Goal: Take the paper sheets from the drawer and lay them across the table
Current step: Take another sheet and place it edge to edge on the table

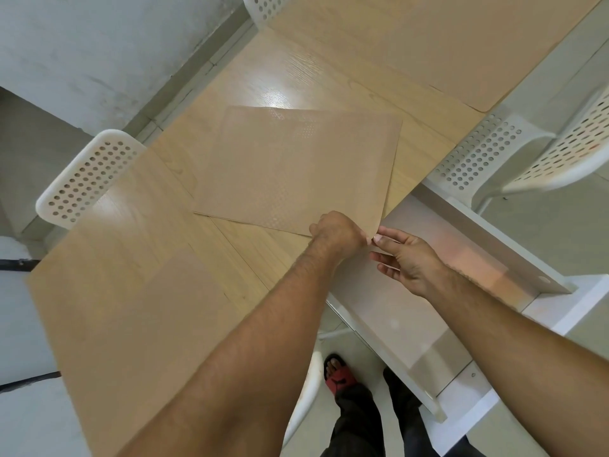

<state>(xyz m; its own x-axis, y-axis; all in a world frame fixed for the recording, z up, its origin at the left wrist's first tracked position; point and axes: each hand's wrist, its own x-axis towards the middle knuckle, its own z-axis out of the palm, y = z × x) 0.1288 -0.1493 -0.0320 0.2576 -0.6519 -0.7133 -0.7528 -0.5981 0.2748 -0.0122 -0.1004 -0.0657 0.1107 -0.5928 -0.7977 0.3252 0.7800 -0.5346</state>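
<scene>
A thin stack of tan paper sheets (293,166) lies slanted on the wooden table (263,77), its near right corner over the table's edge. My left hand (336,230) is closed on that corner, pinching the sheets. My right hand (408,262) hovers just to the right, fingers spread, its thumb tip touching the same corner. The white drawer (487,232) stands pulled out below my right hand, with a translucent sheet lying in it. Other tan sheets lie flat on the table at the near left (125,308) and at the far right (428,37).
White perforated chairs stand at the left (85,176), at the right (527,150) and at the far end (267,6). A grey wall runs along the left. My feet, one in a red sandal (337,374), are on the floor below the table's edge.
</scene>
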